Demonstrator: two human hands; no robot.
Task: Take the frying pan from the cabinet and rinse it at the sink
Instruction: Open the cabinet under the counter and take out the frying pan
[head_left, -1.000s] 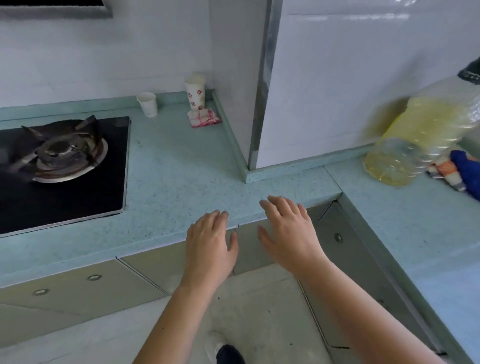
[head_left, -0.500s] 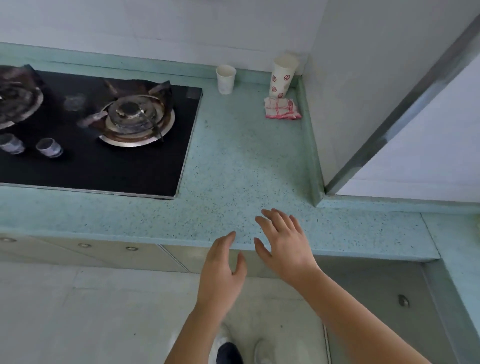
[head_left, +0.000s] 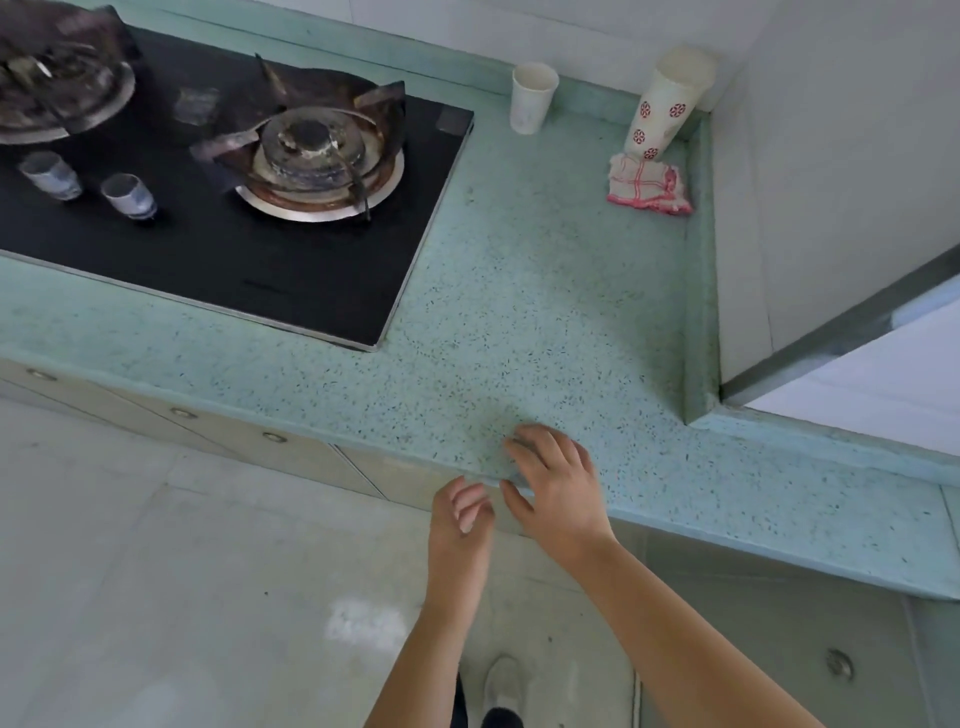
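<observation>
Head view, looking steeply down: both bare hands sit at the front edge of the speckled green countertop (head_left: 545, 312). The right hand (head_left: 558, 486) is spread, fingers apart, over the counter lip, gripping nothing. The left hand (head_left: 460, 525), just at its nine o'clock and nearly touching it, hangs below the edge with fingers loosely curled, holding nothing either.

Up at eleven o'clock, the black gas hob (head_left: 291, 249) carries a stained burner (head_left: 317, 156), and two small cups (head_left: 88, 187) stand on the glass; their contents are too blurred to call. At twelve o'clock a plain paper cup (head_left: 531, 97) stands upright, apparently empty. At one o'clock a patterned stack of paper cups (head_left: 665, 104) stands by the wall, a folded red-checked cloth (head_left: 649, 183) at its foot.

Beneath the counter run closed cabinet doors (head_left: 779, 649) with round recessed pulls. The frying pan shows nowhere in this view.
</observation>
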